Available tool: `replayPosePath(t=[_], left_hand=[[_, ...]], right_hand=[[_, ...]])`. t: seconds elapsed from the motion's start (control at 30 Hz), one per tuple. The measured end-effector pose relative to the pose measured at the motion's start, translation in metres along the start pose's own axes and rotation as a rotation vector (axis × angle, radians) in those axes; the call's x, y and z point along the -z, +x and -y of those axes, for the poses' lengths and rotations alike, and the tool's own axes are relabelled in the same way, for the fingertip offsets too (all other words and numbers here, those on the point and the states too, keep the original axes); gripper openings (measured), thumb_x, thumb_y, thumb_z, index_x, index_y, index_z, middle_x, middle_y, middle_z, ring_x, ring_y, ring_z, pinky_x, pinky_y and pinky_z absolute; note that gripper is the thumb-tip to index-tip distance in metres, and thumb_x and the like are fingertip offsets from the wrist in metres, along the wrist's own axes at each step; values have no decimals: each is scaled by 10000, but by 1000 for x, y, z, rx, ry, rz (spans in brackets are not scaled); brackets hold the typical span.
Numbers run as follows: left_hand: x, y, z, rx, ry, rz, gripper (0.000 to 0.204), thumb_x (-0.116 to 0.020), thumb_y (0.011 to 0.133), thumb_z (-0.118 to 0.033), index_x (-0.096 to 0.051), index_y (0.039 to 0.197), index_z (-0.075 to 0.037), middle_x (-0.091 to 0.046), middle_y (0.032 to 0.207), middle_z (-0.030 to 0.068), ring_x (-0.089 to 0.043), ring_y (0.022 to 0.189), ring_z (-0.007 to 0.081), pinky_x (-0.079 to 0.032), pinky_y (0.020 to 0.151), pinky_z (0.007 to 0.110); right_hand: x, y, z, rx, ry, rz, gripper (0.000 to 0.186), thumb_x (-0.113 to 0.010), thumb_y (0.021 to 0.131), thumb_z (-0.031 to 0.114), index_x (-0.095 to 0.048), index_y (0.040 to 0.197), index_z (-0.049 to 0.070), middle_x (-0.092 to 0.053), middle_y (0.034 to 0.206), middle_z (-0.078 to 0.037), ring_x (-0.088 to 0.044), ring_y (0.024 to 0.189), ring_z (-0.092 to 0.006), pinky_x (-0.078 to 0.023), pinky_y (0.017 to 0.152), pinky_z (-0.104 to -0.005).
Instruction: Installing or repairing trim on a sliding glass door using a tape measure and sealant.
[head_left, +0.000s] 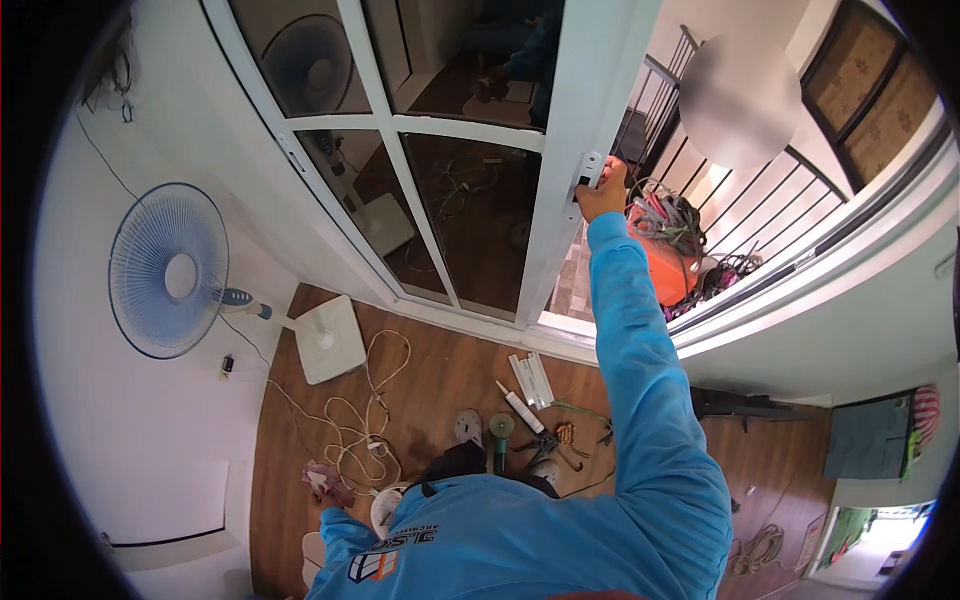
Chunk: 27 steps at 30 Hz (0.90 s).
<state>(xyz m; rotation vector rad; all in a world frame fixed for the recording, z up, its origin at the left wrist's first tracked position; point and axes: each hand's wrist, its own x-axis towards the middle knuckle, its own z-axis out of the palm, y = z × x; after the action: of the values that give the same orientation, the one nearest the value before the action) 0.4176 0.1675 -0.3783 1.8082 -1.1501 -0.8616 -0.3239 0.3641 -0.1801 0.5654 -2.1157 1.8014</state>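
My right arm reaches forward in a blue sleeve, and my right hand [604,192] curls its fingers round the white door handle [591,170]. That handle sits on the upright edge of a white-framed glass sliding door [475,200], which stands partly open. At the lower left, my left hand [327,493] hangs low beside my body, closed on a pinkish crumpled rag [322,478]. Its fingers are partly hidden by the rag. Next to that arm is a white bucket [386,508], mostly covered by my body.
A pedestal fan [168,270] stands left, with a cream extension cord [345,420] looped on the wood floor. Near my feet lie a caulking gun [528,415], an angle grinder [501,430] and white strips [531,380]. Beyond the doorway are an orange container [665,268] with cables and a black railing [770,205].
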Motion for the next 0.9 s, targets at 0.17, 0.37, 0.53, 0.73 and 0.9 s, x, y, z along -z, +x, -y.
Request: replayPosePath(t=[0.17,0.37,0.53,0.73,0.9], left_hand=[[21,40,23,-45,-94,-6,291,-577,894,-121,-603,1163,-13,-674,982,125,-636,838,265,-499,659,365],[54,17,58,125,-447,69,318,-592,874,-90,-595,1184,-21,-670,957,136,-628,834,245,-489,628,343],[46,1,69,7,-70,187,386,-623,797,2,-572,1180,-15,-627,1094,86,-598,938,188,-499,741,302],[72,-97,116,71,-193,182,334,-597,774,67,-586,1103,12,-627,1010,82,-617,879,186,-519,717,312],[118,-154,131,-13,-185,129,362,-584,780,93,-581,1128,-6,-629,999,90,-623,861,192,-535,738,335]], right_hand=[[24,-3,-14,5,-123,-154,601,-684,622,55,-415,1160,33,-632,1034,-145,-638,972,-291,-508,813,-374],[46,-11,-26,18,-223,-193,583,-697,625,126,-458,1155,82,-608,1085,-151,-600,999,-342,-479,846,-420],[95,-9,-37,45,-314,-269,578,-709,596,162,-488,1121,69,-571,1059,-117,-562,1007,-325,-456,862,-427],[135,-12,-41,12,-449,-266,536,-697,615,183,-497,1102,78,-569,1046,-126,-564,983,-336,-466,847,-444],[164,-10,-46,-39,-441,-337,520,-697,628,184,-514,1096,51,-584,1008,-166,-591,939,-343,-476,845,-432]])
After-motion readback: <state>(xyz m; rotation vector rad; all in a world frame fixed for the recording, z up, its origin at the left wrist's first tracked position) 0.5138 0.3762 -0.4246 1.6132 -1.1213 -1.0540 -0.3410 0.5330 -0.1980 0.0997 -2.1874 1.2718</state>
